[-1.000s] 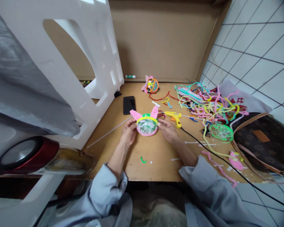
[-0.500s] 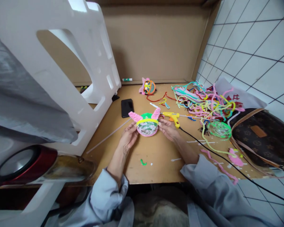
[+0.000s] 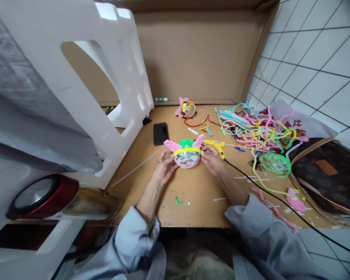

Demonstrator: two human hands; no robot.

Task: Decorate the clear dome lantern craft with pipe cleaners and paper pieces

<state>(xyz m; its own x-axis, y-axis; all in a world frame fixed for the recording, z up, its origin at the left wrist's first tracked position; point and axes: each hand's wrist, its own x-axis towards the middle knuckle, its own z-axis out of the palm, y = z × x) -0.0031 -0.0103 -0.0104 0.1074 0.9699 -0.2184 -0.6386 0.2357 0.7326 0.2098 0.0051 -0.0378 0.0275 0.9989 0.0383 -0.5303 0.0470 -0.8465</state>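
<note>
Both my hands hold a small round pipe-cleaner craft (image 3: 187,156) just above the wooden table (image 3: 192,194). It has a pink rim, a yellow and green band on top and two pink ears. My left hand (image 3: 165,167) grips its left side, fingers curled under the left ear. My right hand (image 3: 211,158) grips its right side below the right ear. A yellow glue gun (image 3: 216,145) lies just behind my right hand, its black cord (image 3: 268,193) running off to the right.
A black phone (image 3: 160,133) lies behind the craft. A finished pink and orange craft (image 3: 186,108) sits by the cardboard back wall. Loose pipe cleaners (image 3: 256,128), a green mesh ball (image 3: 274,163) and a brown bag (image 3: 326,175) fill the right. White foam (image 3: 84,89) stands left.
Both hands keep hold of the craft and have shifted it slightly. The view has moved a little; nothing else on the table has changed place.
</note>
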